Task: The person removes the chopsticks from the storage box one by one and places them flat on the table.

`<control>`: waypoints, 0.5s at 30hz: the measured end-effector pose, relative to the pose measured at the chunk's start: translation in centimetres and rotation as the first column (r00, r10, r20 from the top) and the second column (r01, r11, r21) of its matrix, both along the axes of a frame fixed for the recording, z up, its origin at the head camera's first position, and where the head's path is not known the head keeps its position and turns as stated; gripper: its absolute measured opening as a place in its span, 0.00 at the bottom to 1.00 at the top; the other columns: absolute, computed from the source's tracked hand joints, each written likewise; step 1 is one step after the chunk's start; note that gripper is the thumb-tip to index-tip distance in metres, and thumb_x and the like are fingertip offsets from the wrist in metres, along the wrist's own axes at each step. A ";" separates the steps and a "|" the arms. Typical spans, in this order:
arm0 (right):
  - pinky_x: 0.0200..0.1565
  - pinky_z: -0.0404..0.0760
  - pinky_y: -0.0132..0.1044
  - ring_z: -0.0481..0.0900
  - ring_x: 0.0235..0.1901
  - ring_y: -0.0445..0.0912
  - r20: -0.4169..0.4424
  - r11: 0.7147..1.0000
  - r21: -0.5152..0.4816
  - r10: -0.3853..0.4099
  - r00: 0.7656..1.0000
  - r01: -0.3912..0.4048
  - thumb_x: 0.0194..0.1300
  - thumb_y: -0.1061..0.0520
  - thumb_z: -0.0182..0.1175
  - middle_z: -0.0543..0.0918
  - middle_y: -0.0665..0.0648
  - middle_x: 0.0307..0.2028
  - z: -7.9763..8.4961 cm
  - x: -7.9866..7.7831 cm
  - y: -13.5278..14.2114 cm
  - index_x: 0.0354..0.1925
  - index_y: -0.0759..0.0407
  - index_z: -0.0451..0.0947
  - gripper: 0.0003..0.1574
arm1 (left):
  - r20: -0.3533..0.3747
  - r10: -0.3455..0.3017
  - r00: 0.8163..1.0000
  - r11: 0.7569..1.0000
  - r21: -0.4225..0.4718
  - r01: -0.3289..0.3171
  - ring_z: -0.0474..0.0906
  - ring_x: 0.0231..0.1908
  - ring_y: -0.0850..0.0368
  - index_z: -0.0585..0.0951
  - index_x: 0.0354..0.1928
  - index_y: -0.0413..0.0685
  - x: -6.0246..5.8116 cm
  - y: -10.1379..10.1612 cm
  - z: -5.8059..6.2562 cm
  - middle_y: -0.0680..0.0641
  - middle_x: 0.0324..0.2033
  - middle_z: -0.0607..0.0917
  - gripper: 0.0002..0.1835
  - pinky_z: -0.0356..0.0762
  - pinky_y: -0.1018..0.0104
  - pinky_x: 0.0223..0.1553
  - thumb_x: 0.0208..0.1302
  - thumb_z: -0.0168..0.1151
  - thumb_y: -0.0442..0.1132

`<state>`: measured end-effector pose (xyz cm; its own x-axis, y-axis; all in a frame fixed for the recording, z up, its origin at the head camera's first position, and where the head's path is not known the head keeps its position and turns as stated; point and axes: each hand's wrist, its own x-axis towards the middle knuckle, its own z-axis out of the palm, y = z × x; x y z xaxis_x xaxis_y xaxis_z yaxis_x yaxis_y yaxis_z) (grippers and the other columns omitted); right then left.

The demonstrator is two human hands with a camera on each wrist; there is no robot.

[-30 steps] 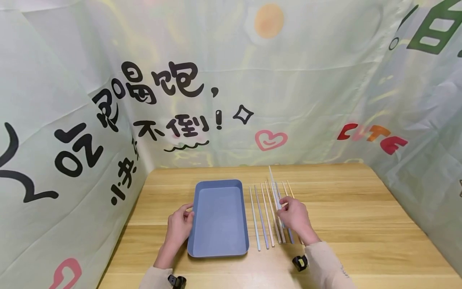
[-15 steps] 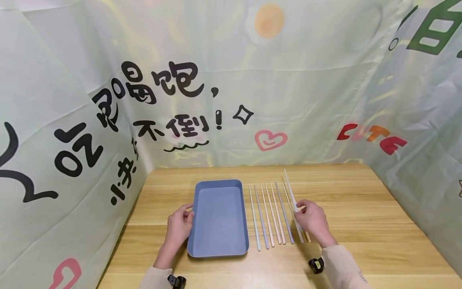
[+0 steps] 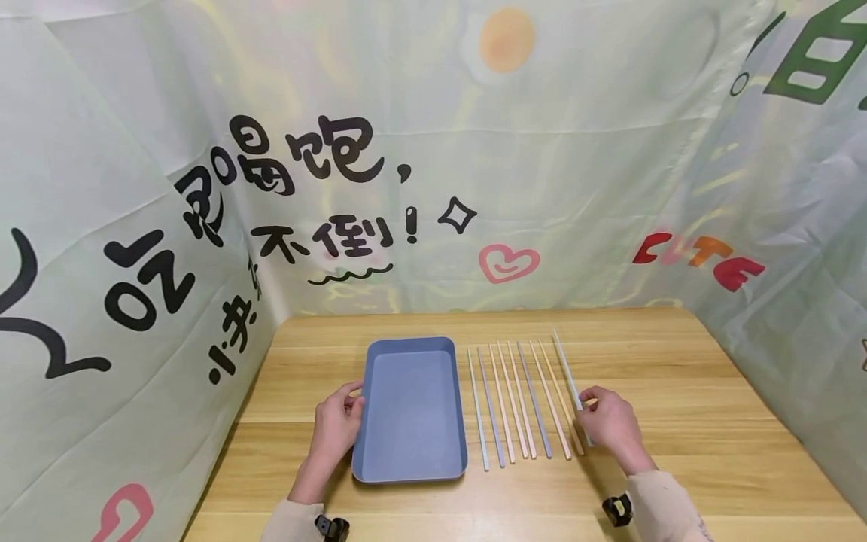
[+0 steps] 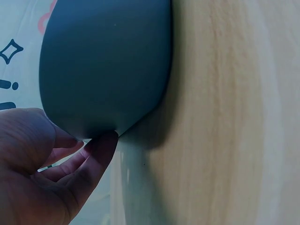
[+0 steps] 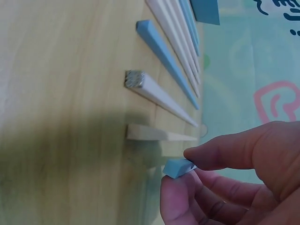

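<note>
My left hand [image 3: 336, 421] pinches the left rim of a blue rectangular tray [image 3: 409, 410]. In the left wrist view, the thumb and fingers meet at the tray's lower edge [image 4: 108, 93]. My right hand [image 3: 612, 421] holds a light blue chopstick [image 3: 566, 366] between thumb and fingertips, to the right of a row of chopsticks. Its square end [image 5: 178, 167] sticks out of the grip in the right wrist view. Nearest to it lies a yellowish chopstick [image 3: 558, 391], then a pale pink chopstick [image 3: 549, 399] and a blue-violet chopstick [image 3: 535, 399].
More chopsticks lie side by side between these and the tray, including several pink ones and a light blue chopstick [image 3: 478, 414] beside the tray's right wall. All stand on a wooden table [image 3: 704, 421]. Printed cloth [image 3: 596, 173] hangs round its back and sides.
My right hand has carried the light blue chopstick rightward, past the pink and yellowish ones, and it has come lower. My left hand and the tray have stayed put.
</note>
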<state>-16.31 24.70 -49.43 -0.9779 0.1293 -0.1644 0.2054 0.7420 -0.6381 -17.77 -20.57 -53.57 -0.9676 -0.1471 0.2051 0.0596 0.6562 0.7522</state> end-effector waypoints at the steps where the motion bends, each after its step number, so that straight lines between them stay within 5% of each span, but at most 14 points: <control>1: 0.29 0.76 0.39 0.80 0.27 0.47 0.007 1.000 -0.004 0.000 1.000 0.000 0.64 0.64 0.58 0.86 0.65 0.41 -0.1 0.0 0.1 0.60 0.74 0.75 0.27 | 0.000 0.000 1.000 1.000 -0.001 0.000 0.79 0.28 0.60 0.85 0.60 0.39 0.0 0.0 0.0 0.44 0.31 0.89 0.17 0.77 0.70 0.28 0.71 0.66 0.30; 15: 0.25 0.75 0.40 0.77 0.22 0.45 0.029 1.000 0.014 -0.011 1.000 0.011 0.63 0.61 0.58 0.86 0.70 0.48 -1.6 0.1 0.9 0.61 0.71 0.77 0.29 | -0.010 -0.007 1.000 1.000 -0.007 0.007 0.80 0.28 0.61 0.85 0.59 0.38 0.1 0.1 0.0 0.44 0.31 0.89 0.16 0.77 0.70 0.28 0.71 0.66 0.29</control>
<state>-16.18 25.58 -50.99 -0.9712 0.1425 -0.1909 0.2319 0.7484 -0.6213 -17.64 -20.43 -53.58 -0.9667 -0.1386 0.2153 0.0717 0.6607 0.7473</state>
